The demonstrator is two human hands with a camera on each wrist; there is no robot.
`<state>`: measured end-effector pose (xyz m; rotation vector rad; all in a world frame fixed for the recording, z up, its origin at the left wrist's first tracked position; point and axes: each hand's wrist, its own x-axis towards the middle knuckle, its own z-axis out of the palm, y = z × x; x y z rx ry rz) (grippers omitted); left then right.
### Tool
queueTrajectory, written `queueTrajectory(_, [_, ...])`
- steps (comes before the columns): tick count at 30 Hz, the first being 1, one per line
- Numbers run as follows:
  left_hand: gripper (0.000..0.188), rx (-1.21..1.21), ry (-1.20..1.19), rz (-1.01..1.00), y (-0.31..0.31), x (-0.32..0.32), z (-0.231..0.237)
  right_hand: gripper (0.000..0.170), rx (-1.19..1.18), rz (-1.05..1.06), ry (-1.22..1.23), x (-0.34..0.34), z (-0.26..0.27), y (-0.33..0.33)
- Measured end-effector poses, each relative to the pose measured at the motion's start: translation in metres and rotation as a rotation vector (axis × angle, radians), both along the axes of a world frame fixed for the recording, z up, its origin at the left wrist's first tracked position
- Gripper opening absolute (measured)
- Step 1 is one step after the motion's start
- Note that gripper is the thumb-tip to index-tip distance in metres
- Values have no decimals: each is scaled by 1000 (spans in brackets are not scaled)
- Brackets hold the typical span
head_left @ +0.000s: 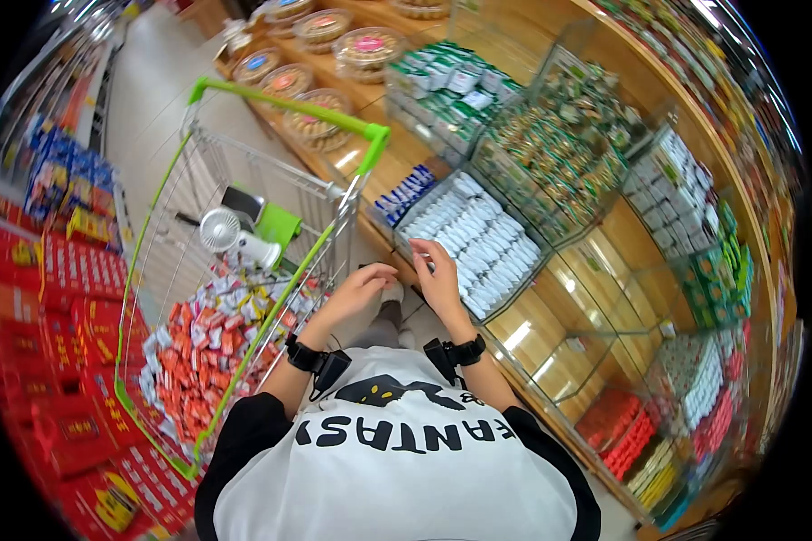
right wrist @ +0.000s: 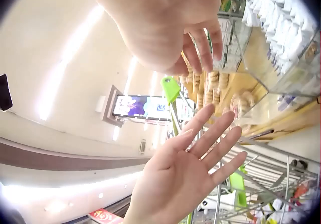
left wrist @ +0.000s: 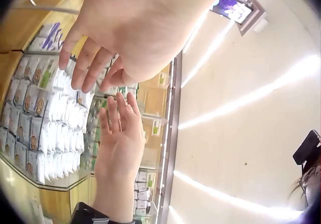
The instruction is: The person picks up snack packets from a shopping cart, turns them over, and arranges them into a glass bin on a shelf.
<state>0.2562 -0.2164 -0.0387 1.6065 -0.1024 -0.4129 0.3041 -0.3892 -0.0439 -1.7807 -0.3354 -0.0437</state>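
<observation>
Both hands are held up in front of the body, a short gap apart, with nothing in either. My left hand (head_left: 361, 290) is on the cart side, its fingers loosely bent toward the other hand. My right hand (head_left: 438, 279) is raised with relaxed fingers and overlaps the near edge of a clear bin of white packets (head_left: 474, 236) in the head view. The left hand (right wrist: 183, 176) shows a bare palm and spread fingers in the right wrist view. In the left wrist view the right hand (left wrist: 121, 141) is likewise bare-palmed.
A shopping cart with a green handle (head_left: 289, 106) stands at the left, holding many wrapped packets (head_left: 209, 347) and a white handheld fan (head_left: 236, 236). Clear bins of packets (head_left: 559, 135) line the wooden shelf at the right. Round tubs (head_left: 370, 50) sit farther up; red boxes (head_left: 81, 343) lie far left.
</observation>
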Motion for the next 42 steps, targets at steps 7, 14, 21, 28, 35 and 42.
queueTrajectory(7, [27,-23,-89,278,28,-60,7,19,21,290,-55,-25,12,46])
queueTrajectory(14, [25,60,-157,390,44,-87,29,17,-8,467,-95,-41,27,76])
queueTrajectory(21, [23,43,-178,554,77,-119,28,15,7,628,-141,-57,37,118])
queueTrajectory(28, [21,120,-149,725,124,-168,39,15,25,807,-166,-86,40,181])
queueTrajectory(35, [19,171,-120,919,172,-218,45,15,-29,965,-153,-117,40,230])
queueTrajectory(42, [20,394,-88,1276,233,-289,33,15,-60,1095,-163,-145,41,273])
